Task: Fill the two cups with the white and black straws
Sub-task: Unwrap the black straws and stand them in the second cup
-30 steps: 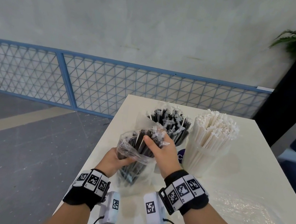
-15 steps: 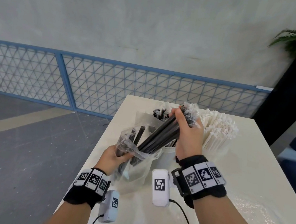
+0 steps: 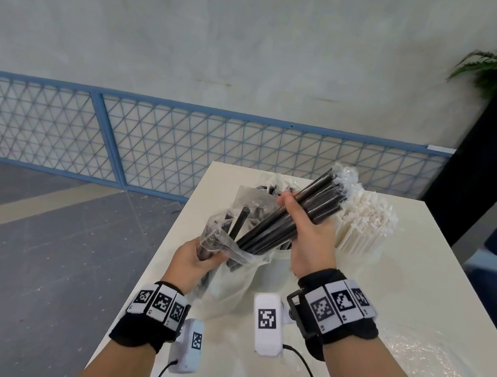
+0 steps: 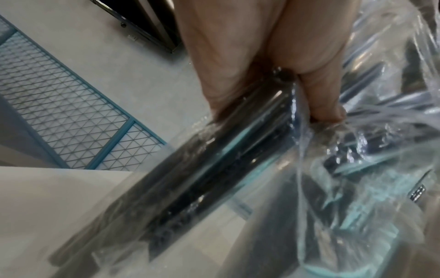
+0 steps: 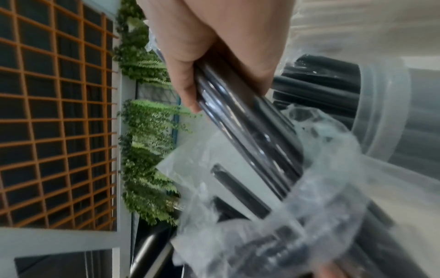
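Grip: right hand [image 3: 310, 239] clenches black straws [image 3: 287, 220]; left hand [image 3: 195, 257] pinches plastic bag [image 3: 231, 250].
Done: white straws [image 3: 364, 225] fill right-centre cup.
Left: black bundle into 2nd cup [image 3: 274, 266].

Glossy black straws [image 3: 299, 208], crinkly clear-plastic bag [image 3: 241, 251]

The right hand [image 3: 310, 242] is lifting a bundle of black straws [image 3: 298, 215] up and out of the clear plastic bag [image 3: 231, 250], where a second ago its fingers were only reaching into the bag's mouth; the bundle is now slanting upward toward the far right, its upper ends rising in front of the white straws [image 3: 364, 225]; the bag's mouth is sagging emptier.
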Tool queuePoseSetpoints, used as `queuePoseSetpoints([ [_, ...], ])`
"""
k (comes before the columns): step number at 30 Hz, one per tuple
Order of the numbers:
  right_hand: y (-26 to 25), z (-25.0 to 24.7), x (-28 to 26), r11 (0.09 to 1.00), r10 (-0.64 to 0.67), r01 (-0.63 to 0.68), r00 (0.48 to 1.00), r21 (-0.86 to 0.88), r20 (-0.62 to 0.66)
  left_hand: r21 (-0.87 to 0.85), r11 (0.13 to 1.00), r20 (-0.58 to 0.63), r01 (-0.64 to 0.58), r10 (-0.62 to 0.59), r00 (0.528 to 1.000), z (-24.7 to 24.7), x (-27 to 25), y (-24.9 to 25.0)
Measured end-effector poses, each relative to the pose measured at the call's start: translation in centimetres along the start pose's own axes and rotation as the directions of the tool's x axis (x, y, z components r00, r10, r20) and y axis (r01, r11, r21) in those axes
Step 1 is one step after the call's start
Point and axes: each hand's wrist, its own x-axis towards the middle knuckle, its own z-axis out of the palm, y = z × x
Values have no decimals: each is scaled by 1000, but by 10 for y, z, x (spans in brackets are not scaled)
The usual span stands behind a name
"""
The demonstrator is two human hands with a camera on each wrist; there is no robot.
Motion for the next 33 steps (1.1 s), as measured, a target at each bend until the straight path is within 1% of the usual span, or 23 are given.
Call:
queuePoseSetpoints([
  [5, -9, -3, 7, 990, -32, 43, 996, 138, -80, -15, 999, 1, 29, -29, 1000, 2, -2, 1],
  [9, -17, -9, 15, 956, 21, 31, 985, 291, -173, -5, 998, 1, 60, -60, 998, -1, -2, 2],
  [12, -27, -19, 26, 933, 26, 60, 972, 355, -233, -12, 998, -71, 66, -67, 995, -11, -4, -3],
  [15, -35, -28, 35, 929, -51, 141, 964, 341, -259, -56, 996, -152, 71, -78, 985, -19, -2, -10],
  [17, -37, -32, 40, 935, -115, 201, 951, 291, -286, -80, 993, -189, 82, -96, 977, -22, 1, -14],
  [18, -37, -32, 41, 944, -157, 230, 944, 236, -291, -92, 992, -203, 87, -105, 974, -23, 2, -15],
  [20, -36, -29, 40, 963, -238, 264, 930, 59, -280, -105, 991, -214, 85, -106, 971, -25, 6, -18],
  [22, -32, -25, 37, 961, -275, 256, 931, -109, -239, -107, 992, -213, 67, -89, 973, -25, 7, -18],
  [25, -15, -21, 35, 928, -264, 217, 957, -304, -122, -110, 992, -207, 59, -81, 975, -24, 7, -19],
  [27, 0, -23, 35, 883, -203, 142, 975, -447, -93, -109, 993, -196, 51, -71, 978, -24, 6, -20],
  [29, 13, -25, 35, 847, -152, 99, 987, -523, -59, -110, 993, -187, 45, -65, 980, -24, 6, -22],
  [31, 17, -23, 34, 816, -137, 99, 990, -569, -24, -110, 993, -187, 48, -68, 980, -25, 7, -24],
  [32, 15, -22, 34, 805, -155, 113, 988, -583, -23, -110, 993, -191, 52, -72, 979, -27, 7, -25],
  [33, 11, -19, 33, 806, -214, 167, 977, -568, -17, -110, 993, -193, 50, -71, 979, -28, 8, -27],
])
